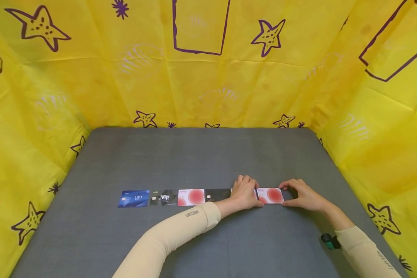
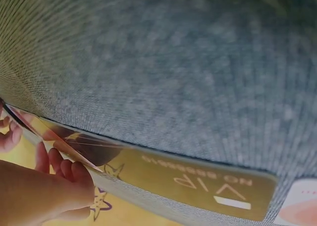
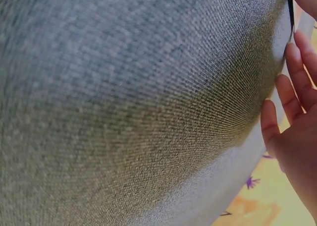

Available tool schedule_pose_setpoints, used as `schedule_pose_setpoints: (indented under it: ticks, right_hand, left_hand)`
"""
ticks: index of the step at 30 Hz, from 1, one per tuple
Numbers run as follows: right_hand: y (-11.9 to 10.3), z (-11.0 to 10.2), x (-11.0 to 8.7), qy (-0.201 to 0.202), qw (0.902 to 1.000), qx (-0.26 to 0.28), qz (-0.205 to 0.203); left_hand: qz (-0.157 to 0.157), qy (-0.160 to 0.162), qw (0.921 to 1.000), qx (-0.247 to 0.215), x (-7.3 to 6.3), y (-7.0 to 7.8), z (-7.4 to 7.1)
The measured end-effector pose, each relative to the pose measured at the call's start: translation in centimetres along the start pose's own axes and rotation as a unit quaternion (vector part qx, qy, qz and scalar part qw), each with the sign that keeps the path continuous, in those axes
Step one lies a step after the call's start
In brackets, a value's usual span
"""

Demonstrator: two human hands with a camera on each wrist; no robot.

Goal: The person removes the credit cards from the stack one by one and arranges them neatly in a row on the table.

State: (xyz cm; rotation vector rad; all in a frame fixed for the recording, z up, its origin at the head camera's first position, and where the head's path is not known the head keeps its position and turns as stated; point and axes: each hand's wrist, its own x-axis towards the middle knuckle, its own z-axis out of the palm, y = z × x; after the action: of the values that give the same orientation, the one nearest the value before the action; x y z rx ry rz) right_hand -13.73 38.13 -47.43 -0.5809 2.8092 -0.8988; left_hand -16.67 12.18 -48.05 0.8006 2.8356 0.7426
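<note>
Several bank cards lie side by side in a row on the grey table. At the row's right end is a white card with red circles (image 1: pixel 270 195). My right hand (image 1: pixel 304 196) pinches its right end, fingers at the far corner and thumb at the near one. My left hand (image 1: pixel 244 194) holds the left end, thumb at the near edge and fingertips at the far edge. Beneath the left palm another pale card is mostly hidden. Beside it lies a black VIP card (image 2: pixel 208 186), partly covered by the left wrist in the head view.
Farther left are another white card with red circles (image 1: pixel 191 197), a black Vip card (image 1: pixel 163 198) and a blue VIP card (image 1: pixel 133 198). A small black and green item (image 1: pixel 329 241) shows beside the right sleeve. Yellow patterned cloth (image 1: pixel 201 88) walls the grey table (image 1: pixel 201 154).
</note>
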Motion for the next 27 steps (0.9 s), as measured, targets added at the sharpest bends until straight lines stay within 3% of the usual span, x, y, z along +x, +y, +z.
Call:
schedule_pose_setpoints:
  ticks: [19, 27]
  right_hand:
    - [0.0, 0.1, 0.3, -0.012, 0.9991, 0.032, 0.025]
    - [-1.2, 0.5, 0.7, 0.031, 0.9995, -0.004, 0.003]
  left_hand:
    - [-0.007, -0.017, 0.9995, -0.024, -0.2, -0.3, -0.2]
    - [0.012, -0.038, 0.9991, -0.011, -0.5, -0.6, -0.9]
